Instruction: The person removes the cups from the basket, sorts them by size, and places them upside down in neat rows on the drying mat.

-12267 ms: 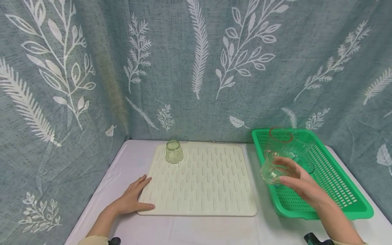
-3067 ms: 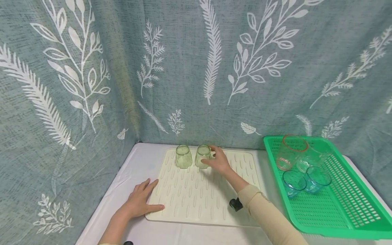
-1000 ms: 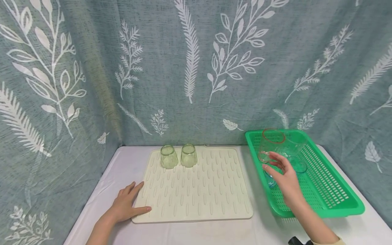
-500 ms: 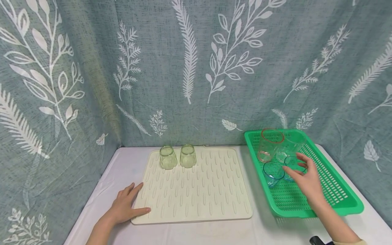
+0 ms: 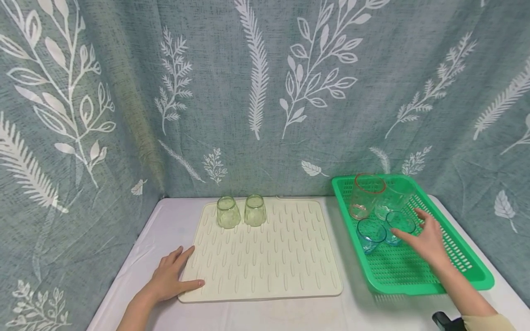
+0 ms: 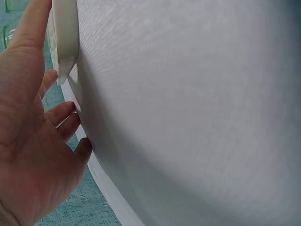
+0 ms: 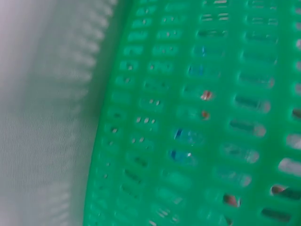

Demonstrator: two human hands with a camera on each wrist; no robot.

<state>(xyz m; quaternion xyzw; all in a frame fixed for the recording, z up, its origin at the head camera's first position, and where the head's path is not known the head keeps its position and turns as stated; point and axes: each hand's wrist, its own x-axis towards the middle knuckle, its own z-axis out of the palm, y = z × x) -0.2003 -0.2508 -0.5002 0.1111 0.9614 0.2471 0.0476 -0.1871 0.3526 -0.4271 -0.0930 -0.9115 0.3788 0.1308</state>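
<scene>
Over the green basket (image 5: pixel 414 290), my right hand (image 5: pixel 430 239) has its thumb and fingers spread on either side of a blue-rimmed glass (image 5: pixel 399 225); I cannot tell whether they touch it. Another blue-rimmed glass (image 5: pixel 370 236) stands just to its left. My left hand (image 5: pixel 167 276) rests at the left edge of a cream drying mat (image 5: pixel 269 257), fingers spread, thumb on its front corner. In the left wrist view the left hand (image 6: pixel 33 122) is beside the mat's edge (image 6: pixel 66 33). Two green glasses (image 5: pixel 228 213) stand upside down at the mat's back left.
A red-rimmed glass (image 5: pixel 366 197) and a clear glass (image 5: pixel 393 200) stand at the back of the basket. The right wrist view shows mostly the basket's slotted side (image 7: pixel 188 117), with the hand hidden behind it. A patterned curtain (image 5: pixel 265 92) hangs behind the white table (image 5: pixel 265 317).
The second green glass went from basket to mat, set down upside down beside the first and let go. My right hand returned to the basket and shifted right to the right-hand blue-rimmed glass.
</scene>
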